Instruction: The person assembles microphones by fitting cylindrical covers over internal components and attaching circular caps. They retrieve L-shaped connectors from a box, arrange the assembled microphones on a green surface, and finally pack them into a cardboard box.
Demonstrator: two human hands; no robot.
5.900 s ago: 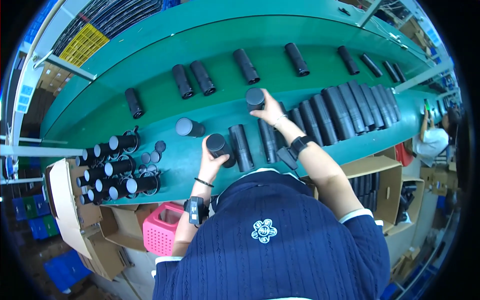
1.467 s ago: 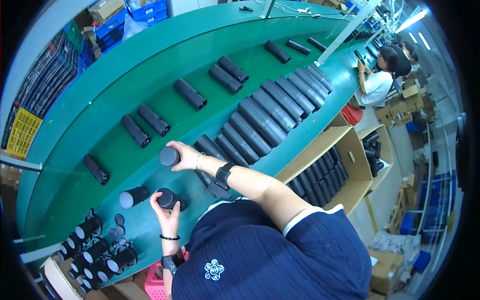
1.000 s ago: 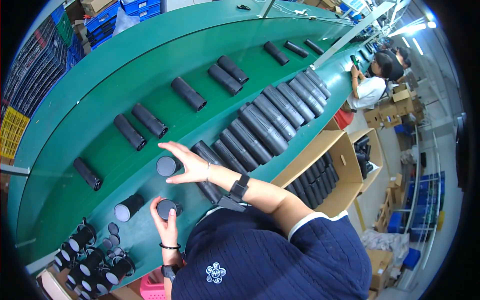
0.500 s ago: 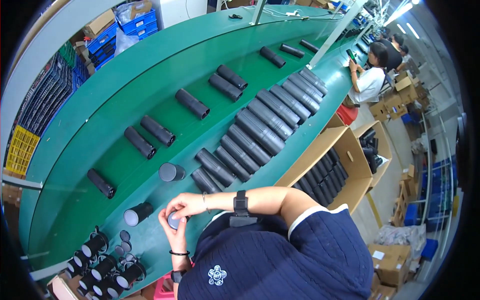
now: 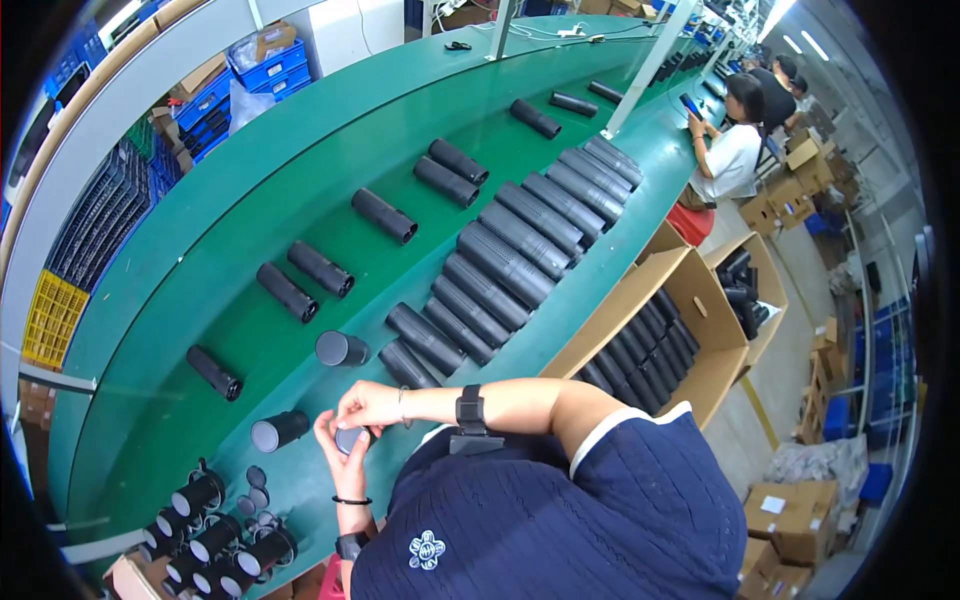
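Left hand (image 5: 347, 474) curls around a black cylinder (image 5: 347, 440) with its grey end up, fingers on the far left side and thumb across the near edge. Right hand (image 5: 372, 405) meets it from two o'clock, fingertips bent at the rim of that end; I cannot tell whether they pinch it or only press. Holding the side at a few points could let the cylinder twist or slip if the right hand pushes off-centre, and the overlapping fingers could get in each other's way.

At nine o'clock, near the left hand, a cylinder with a pale grey end (image 5: 281, 432) sits on the green bench (image 5: 295, 387); a sideways sweep of the knuckles might knock or roll it. At twelve o'clock an upright grey-topped cylinder (image 5: 341, 349) stands just beyond the right hand and, being tall for its base, could topple if the wrist lifts carelessly.

Small dark discs (image 5: 256, 475) lie loose toward eight o'clock, beside a crowded cluster of grey-ended cylinders (image 5: 210, 540); a bump there could scatter the discs or tip one cylinder into another. From one o'clock outward, a row of ribbed black cylinders (image 5: 500, 268) lies side by side, so a nudge from the right forearm might set several rolling. Farther, between eleven and one, more black tubes (image 5: 384, 215) lie spaced apart, well clear of both hands.
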